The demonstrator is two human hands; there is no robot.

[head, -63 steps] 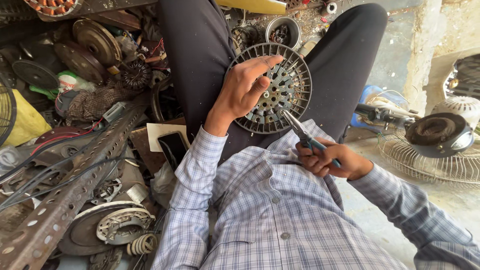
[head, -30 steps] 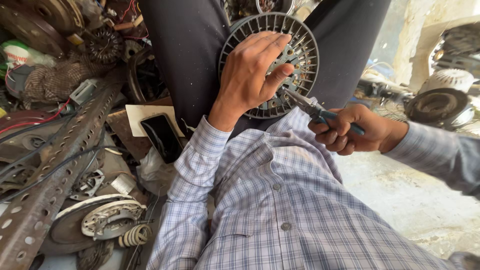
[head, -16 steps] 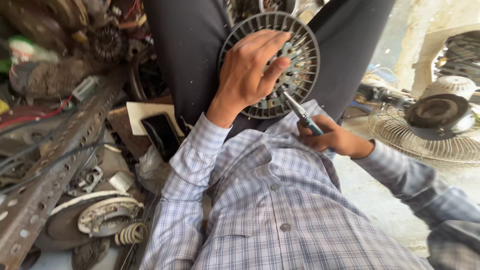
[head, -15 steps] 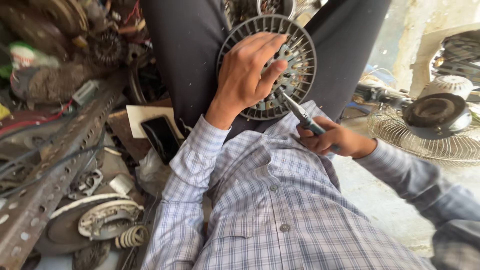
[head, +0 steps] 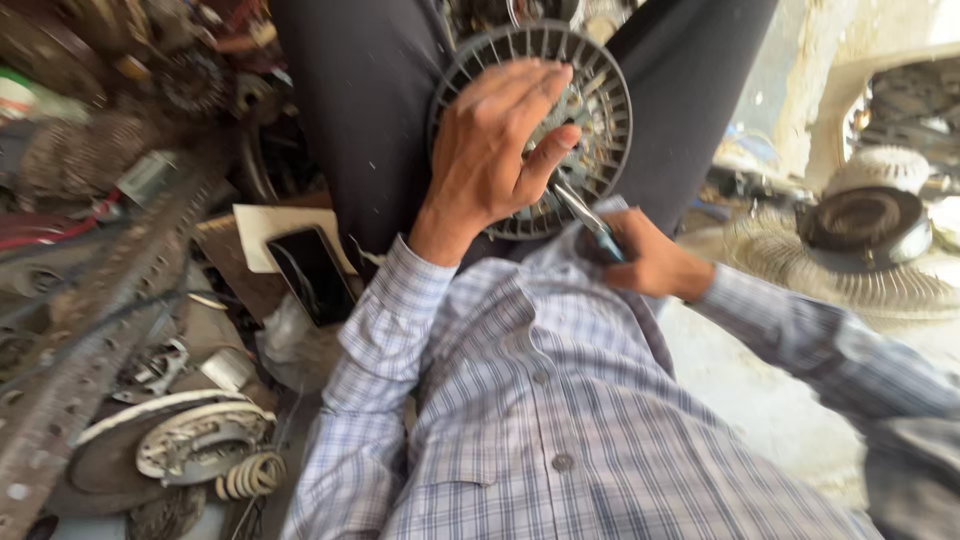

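Now, hands and parts as they lie:
Left hand [head: 500, 150]: spread flat over the round slotted motor housing [head: 600, 110], fingers wide, thumb pressed against its lower right face.
Motor housing: upper centre of the frame, resting on the person's lap between the dark trouser legs.
Right hand [head: 650, 262]: just below and right of the housing, fingers curled tight around blue-handled pliers [head: 590, 222].
Pliers: metal tip angled up-left, meeting the housing near the left thumb; exact contact blurred.
Phone [head: 312, 273]: dark, lying on a pale card at centre left.
Fan grille [head: 850, 270]: right edge, on the floor.
Perforated metal bar [head: 100, 330]: running diagonally at lower left.
Coil spring [head: 250, 475]: bottom left, beside a round plate.
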